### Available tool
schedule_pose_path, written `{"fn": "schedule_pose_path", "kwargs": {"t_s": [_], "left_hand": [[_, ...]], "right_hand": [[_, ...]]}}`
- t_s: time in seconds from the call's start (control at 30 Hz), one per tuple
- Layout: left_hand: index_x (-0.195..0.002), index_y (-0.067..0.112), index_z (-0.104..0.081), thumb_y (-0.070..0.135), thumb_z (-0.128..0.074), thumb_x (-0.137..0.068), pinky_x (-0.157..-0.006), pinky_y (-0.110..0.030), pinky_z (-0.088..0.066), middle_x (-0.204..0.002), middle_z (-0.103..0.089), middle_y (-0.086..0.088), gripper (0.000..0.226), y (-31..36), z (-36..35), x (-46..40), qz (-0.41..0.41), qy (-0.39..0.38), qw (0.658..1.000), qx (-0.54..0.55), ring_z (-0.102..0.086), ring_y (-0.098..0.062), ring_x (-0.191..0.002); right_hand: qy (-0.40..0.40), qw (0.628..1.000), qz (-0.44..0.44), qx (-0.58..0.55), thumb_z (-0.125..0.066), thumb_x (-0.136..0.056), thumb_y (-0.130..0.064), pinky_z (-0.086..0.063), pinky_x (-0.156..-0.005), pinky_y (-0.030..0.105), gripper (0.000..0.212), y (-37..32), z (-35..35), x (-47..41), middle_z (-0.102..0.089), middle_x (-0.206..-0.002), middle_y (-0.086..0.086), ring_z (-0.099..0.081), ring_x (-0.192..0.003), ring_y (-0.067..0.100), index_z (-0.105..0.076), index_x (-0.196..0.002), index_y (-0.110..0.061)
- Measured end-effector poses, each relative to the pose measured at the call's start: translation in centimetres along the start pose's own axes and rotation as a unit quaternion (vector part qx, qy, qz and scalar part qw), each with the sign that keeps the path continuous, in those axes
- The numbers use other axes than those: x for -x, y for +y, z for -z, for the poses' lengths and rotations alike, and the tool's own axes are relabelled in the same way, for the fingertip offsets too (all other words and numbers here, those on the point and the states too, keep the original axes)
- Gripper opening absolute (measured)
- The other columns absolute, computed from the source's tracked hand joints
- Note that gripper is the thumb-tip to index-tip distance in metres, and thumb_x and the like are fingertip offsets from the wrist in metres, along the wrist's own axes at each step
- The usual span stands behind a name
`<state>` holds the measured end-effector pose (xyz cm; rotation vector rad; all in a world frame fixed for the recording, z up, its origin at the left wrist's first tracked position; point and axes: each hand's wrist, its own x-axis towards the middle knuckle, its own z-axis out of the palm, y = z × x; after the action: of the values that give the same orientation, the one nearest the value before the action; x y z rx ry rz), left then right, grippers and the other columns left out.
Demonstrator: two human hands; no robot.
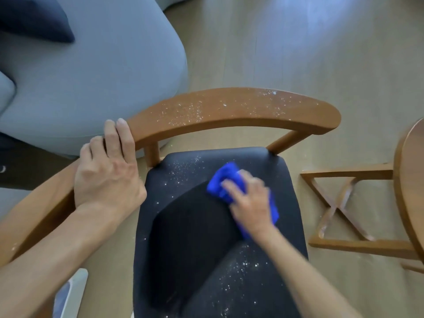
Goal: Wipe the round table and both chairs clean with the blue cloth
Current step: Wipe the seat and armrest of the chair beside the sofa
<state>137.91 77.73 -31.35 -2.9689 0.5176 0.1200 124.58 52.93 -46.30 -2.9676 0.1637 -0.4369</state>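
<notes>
We look down on a pale wood-plank floor, the largest surface in view. A grey upholstered sofa fills the upper left, with a dark cushion lying on it. In the centre stands a wooden chair with a curved backrest rail and a black padded seat. White specks cover the rail, the rear left part of the seat and its front right part; a darker band across the middle of the seat shows few specks. At the right edge we see the rim of the round table, and beneath it a wooden base with crossed bars, dusted with white residue. Our left hand rests on the left end of the backrest rail, fingers extended and laid flat against the wood, not curled around it. Our right hand presses down on the blue cloth, fingers spread over it; the hand is motion-blurred, so we cannot tell how firmly it grips. The cloth lies bunched on the seat, right of centre and toward the rear, touching the upholstery. A white object shows at the lower left, partly hidden by the left forearm.
</notes>
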Motion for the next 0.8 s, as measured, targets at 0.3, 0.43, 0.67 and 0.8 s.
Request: {"fn": "schedule_pose_path", "kwargs": {"t_s": [0.3,0.43,0.67,0.8], "left_hand": [[-0.141,-0.014,-0.012,0.017,-0.043,-0.077,-0.08,-0.048,-0.033,-0.135,-0.032,-0.036,0.077,0.3,-0.5,-0.1,0.006,0.004,0.997,-0.072,-0.045,-0.041,-0.093],[-0.141,-0.013,-0.011,0.022,-0.032,-0.079,-0.084,-0.046,-0.039,-0.136,-0.035,-0.032,0.075,0.1,-0.3,0.0,-0.001,0.004,0.996,-0.087,-0.048,-0.042,-0.097],[-0.142,-0.013,-0.015,0.02,-0.04,-0.077,-0.086,-0.048,-0.037,-0.136,-0.037,-0.032,0.077,0.0,-0.1,0.0,-0.003,-0.003,0.997,-0.082,-0.047,-0.043,-0.099],[-0.143,-0.011,-0.01,0.026,-0.042,-0.077,-0.089,-0.045,-0.04,-0.137,-0.035,-0.03,0.082,0.1,0.2,-0.2,-0.003,-0.009,0.996,-0.092,-0.048,-0.041,-0.103]], "right_hand": [[-0.009,0.973,-0.231,-0.001,-0.064,-0.068,-0.02,-0.041,-0.061,0.04,0.043,-6.4,-2.8,-6.8,-0.057,-0.121,0.018,-0.052,-0.076,0.035,-0.063,-0.111,-0.025],[-0.05,0.995,0.01,-0.083,-0.055,-0.073,-0.008,-0.033,-0.058,0.038,0.029,-18.0,-4.2,-3.5,-0.062,-0.114,0.016,-0.048,-0.072,0.029,-0.057,-0.098,-0.022],[-0.199,0.885,0.398,-0.135,-0.045,-0.09,-0.016,-0.041,-0.074,0.036,0.035,-13.6,-1.4,3.8,-0.053,-0.131,0.007,-0.052,-0.092,0.029,-0.061,-0.113,-0.036],[-0.063,0.967,0.239,-0.067,-0.058,-0.076,-0.016,-0.044,-0.069,0.039,0.038,-7.3,-2.9,-5.1,-0.056,-0.129,0.011,-0.055,-0.087,0.034,-0.062,-0.111,-0.032]]}}
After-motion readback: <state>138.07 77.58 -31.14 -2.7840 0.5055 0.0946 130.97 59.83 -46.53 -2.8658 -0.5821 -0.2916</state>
